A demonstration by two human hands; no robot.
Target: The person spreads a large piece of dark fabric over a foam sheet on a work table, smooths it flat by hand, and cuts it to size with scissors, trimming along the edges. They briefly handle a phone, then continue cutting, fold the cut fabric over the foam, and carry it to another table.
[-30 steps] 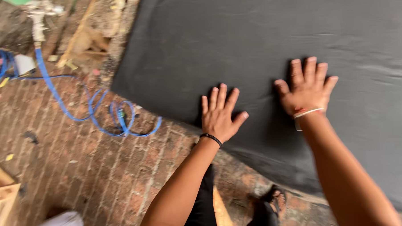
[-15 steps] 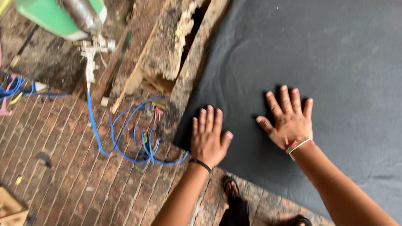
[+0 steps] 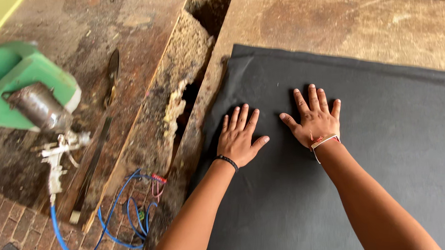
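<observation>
Here, seen from above, two bare hands press on a dark sheet.

Left hand: the left hand (image 3: 240, 136) lies flat, palm down, on the black fabric sheet (image 3: 381, 149), fingers spread apart and gripping nothing; a dark band circles its wrist.

Right hand: the right hand (image 3: 315, 119) lies flat just beside the left one, also on the sheet, fingers fanned open and holding nothing; a pale band with a red thread sits at its wrist.

Sheet: the black fabric sheet is spread smooth over a worn wooden board (image 3: 337, 22), whose bare surface shows beyond the sheet's far edge.

Left of the sheet: a cracked, crumbling wooden beam (image 3: 182, 92) runs alongside the sheet's left edge, with a dark gap between.

Further left of the sheet: a long metal blade (image 3: 110, 79) lies on stained wood.

Far left of the sheet: a metal spray gun (image 3: 47, 131) rests against a green container (image 3: 13, 73).

Near left corner of the sheet: a coiled blue hose (image 3: 117, 222) lies on the brick floor (image 3: 19, 230), joined to the spray gun.
</observation>
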